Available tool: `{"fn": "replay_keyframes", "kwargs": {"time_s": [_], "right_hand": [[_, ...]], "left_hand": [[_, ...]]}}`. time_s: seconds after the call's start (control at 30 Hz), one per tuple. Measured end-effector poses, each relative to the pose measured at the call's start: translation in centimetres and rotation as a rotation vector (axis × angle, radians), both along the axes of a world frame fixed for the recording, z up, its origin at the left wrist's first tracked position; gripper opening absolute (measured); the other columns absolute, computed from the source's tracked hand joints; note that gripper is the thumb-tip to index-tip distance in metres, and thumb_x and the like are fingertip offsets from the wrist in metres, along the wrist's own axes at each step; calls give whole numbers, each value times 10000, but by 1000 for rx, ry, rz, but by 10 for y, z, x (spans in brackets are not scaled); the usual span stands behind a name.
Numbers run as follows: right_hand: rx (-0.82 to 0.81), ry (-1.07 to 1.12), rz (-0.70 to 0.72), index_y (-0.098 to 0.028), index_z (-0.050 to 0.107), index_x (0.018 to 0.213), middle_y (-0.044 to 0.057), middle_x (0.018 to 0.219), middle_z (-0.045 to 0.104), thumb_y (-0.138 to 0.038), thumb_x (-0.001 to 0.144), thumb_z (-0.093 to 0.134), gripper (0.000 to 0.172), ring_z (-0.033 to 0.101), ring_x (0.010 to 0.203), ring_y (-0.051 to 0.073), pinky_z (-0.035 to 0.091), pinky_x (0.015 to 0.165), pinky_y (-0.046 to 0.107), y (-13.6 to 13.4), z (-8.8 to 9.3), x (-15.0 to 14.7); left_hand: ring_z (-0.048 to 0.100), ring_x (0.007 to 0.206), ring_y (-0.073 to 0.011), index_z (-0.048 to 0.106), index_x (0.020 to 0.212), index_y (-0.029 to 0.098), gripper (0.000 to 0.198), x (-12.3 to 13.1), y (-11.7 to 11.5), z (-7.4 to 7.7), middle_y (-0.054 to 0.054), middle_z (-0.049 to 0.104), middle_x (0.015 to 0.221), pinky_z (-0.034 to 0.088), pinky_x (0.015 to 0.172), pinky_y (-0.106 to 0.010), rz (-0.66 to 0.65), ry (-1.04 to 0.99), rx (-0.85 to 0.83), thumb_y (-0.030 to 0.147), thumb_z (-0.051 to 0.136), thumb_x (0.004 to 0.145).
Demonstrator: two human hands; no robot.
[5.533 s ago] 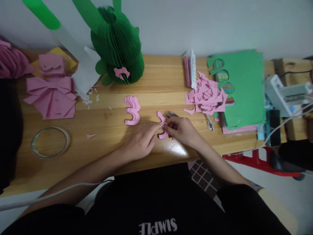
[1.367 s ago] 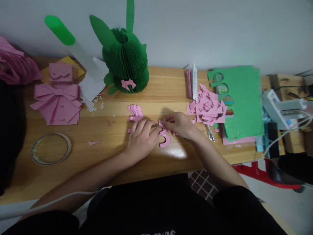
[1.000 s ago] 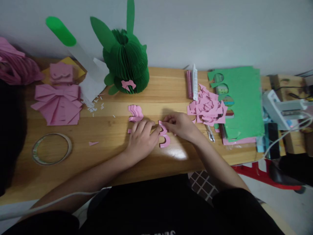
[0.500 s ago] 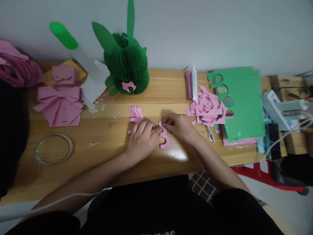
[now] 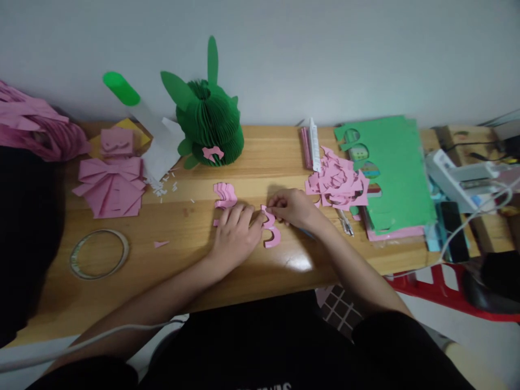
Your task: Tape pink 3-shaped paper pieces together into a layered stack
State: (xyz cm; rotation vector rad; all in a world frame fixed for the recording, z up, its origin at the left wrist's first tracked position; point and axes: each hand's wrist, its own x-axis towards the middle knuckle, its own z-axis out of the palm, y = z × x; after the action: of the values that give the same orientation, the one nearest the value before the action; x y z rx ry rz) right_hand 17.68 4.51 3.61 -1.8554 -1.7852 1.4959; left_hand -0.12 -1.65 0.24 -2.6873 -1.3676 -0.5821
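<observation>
A curvy pink paper cutout [image 5: 273, 237], shaped like a 3, lies on the wooden table between my hands. My right hand [image 5: 296, 209] has its fingertips pinched at the cutout's upper end. Resting on the table to the left is my left hand [image 5: 236, 237], fingers laid out forward and thumb against the cutout's left side. Just beyond those fingers sits a small stack of wavy pink cutouts [image 5: 225, 195]. Part of another pink piece shows beside the left hand, mostly covered by it.
Behind stands a green honeycomb paper figure [image 5: 215, 119]. Pink scraps [image 5: 337, 181], a glue tube [image 5: 313, 145] and green sheets [image 5: 400, 179] are to the right. A tape roll [image 5: 99, 254], folded pink paper dress [image 5: 111, 187] and white bits [image 5: 160, 187] are to the left.
The camera view has tilted up slightly, so the objects at the back appear lower. Both hands stay at the pink cutout with hardly any movement.
</observation>
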Motion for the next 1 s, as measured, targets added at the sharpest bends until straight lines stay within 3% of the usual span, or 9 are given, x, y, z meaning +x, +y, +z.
{"fn": "replay_keyframes", "kwargs": {"time_s": [0.13, 0.27, 0.4, 0.57, 0.67, 0.83, 1.0], "right_hand": [[-25, 59, -29, -158, 594, 639, -69, 447, 550, -45, 739, 610, 152, 475, 337, 57, 367, 384, 170, 2, 1, 2], [62, 87, -90, -163, 571, 677, -60, 491, 568, -89, 772, 583, 122, 493, 366, 54, 391, 408, 160, -4, 3, 9], [193, 71, -149, -168, 577, 787, -37, 562, 595, -206, 854, 516, 97, 547, 443, 88, 425, 462, 190, -22, 4, 22], [297, -28, -73, -179, 648, 760, -6, 580, 639, -260, 820, 606, 109, 598, 544, 147, 410, 539, 240, -55, 3, 29], [336, -107, -43, -185, 687, 809, 39, 683, 716, -254, 810, 648, 80, 648, 626, 187, 422, 601, 271, -72, 0, 20], [406, -217, -74, -177, 717, 962, 130, 926, 766, -249, 877, 587, 171, 708, 803, 252, 466, 696, 317, -87, -5, 5], [472, -237, -89, -191, 719, 1074, 132, 1086, 752, -283, 928, 535, 252, 712, 944, 265, 501, 788, 334, -92, -5, 1]], "left_hand": [[564, 992, -295, 688, 1081, 188, 214, 1, 0, -1, -134, 661, 1020, 403, 822, -407, 5, -5, 5, 240, 560, 918], [569, 950, -282, 699, 1055, 185, 204, 0, 1, -1, -124, 660, 996, 404, 809, -406, 5, -50, 17, 237, 564, 911], [567, 951, -273, 702, 1059, 167, 227, -4, 3, -1, -126, 665, 984, 403, 816, -409, 12, -76, 32, 226, 531, 921], [552, 904, -252, 724, 998, 198, 212, -6, -1, 3, -91, 666, 923, 417, 800, -403, -21, -95, -9, 232, 527, 927], [539, 889, -243, 724, 980, 198, 178, -2, -4, 4, -85, 662, 921, 424, 781, -387, -37, -99, -37, 263, 573, 914], [532, 869, -225, 721, 882, 208, 115, 2, -1, 1, -61, 656, 898, 424, 786, -370, -39, -121, -63, 235, 610, 897], [551, 908, -226, 727, 868, 206, 120, 5, 5, 2, -61, 671, 923, 432, 807, -376, -39, -156, -83, 246, 619, 903]]}}
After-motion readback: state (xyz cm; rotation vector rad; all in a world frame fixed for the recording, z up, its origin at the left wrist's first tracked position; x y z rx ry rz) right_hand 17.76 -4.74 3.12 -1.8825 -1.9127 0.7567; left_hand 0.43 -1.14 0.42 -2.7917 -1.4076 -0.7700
